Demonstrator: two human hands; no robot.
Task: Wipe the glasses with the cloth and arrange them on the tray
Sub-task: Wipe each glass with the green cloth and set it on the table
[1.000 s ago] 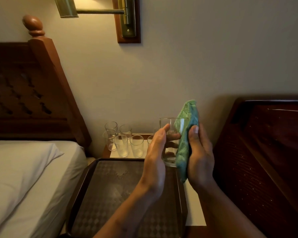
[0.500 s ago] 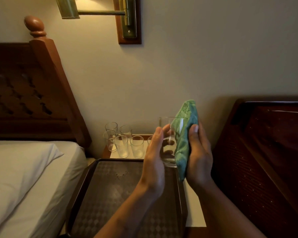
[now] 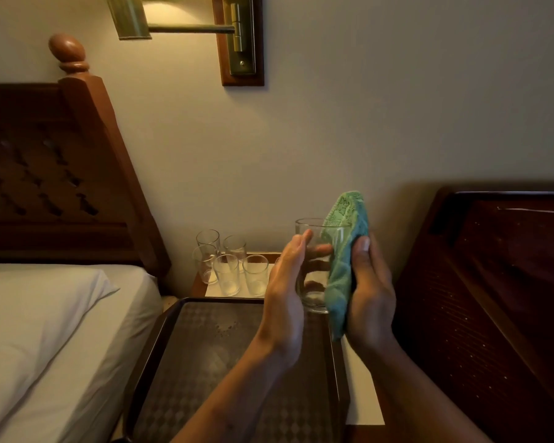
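Note:
A clear drinking glass is held upright above the far right corner of the dark patterned tray. My left hand grips its left side, fingers wrapped round the far wall. My right hand holds a green cloth and presses it flat against the glass's right side. The cloth's top rises above the rim. Several more clear glasses stand in a cluster on the nightstand behind the tray.
A bed with a white pillow and dark wooden headboard lies to the left. A second dark headboard stands close on the right. A brass wall lamp hangs above. The nightstand top shows beside the tray.
The cloth has slid slightly along the glass's right side and my left fingers have shifted on it. The view has tilted down a little. The hands stay in place.

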